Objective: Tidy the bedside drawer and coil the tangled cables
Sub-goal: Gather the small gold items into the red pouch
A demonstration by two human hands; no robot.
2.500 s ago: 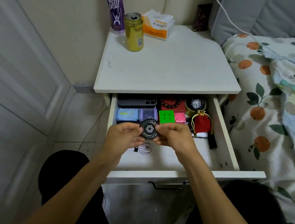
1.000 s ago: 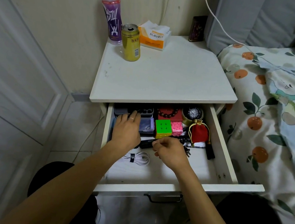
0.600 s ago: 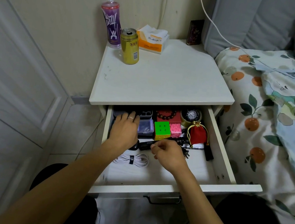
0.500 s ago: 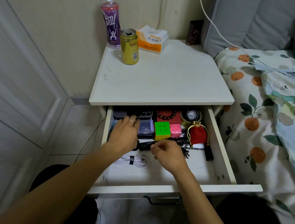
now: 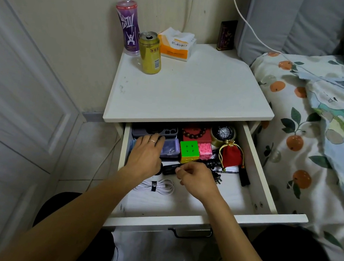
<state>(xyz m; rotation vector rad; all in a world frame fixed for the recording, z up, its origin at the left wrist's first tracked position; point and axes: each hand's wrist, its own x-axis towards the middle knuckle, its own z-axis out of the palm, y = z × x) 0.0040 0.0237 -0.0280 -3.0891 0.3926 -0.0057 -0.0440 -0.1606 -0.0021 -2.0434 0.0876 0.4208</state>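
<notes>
The left hand [image 5: 145, 157] lies flat, fingers straight, steadying the boxes at the drawer's [image 5: 258, 160] ten o'clock. The right hand [image 5: 196, 180] pinches a black device [image 5: 169, 169] mid-drawer, probably to reposition it. The coiled white cable [image 5: 155, 185] rests at seven o'clock.

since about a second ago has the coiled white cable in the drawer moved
No. The coiled white cable lies in the same spot on the drawer floor, near the front left, just behind the left hand; only the camera shifted.
</notes>
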